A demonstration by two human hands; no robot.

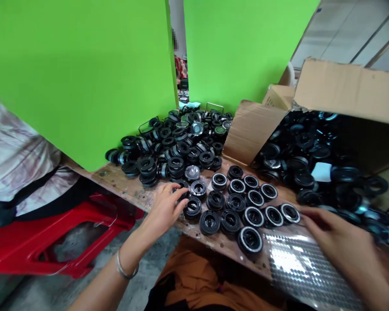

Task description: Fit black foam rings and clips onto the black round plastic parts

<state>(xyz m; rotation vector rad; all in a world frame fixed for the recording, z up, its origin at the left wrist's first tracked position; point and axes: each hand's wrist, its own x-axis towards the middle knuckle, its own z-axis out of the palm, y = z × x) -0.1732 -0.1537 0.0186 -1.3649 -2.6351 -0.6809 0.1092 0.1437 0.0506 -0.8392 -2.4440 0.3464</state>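
The left hand's fingers (178, 194) curve over a round, black, plastic-looking disc (183, 183), thumb set apart from them; whether they pinch it, I cannot tell. The right hand (340, 237) is blurred, its fingertips at the outer edge of a squat black cylinder with a silvery rim (291, 213); its grip is unclear too. Both pieces look light and stiff, the smooth walls perhaps slippery, the rim liable to scuff; opposite sides of the outer wall seem the best hold. The disc lies under the left fingertips, the cylinder just beside the right ones. Between the hands, similar pieces stand in rough rows on a worn brown wooden table (201, 229); beyond lies a heaped black pile (181, 149).
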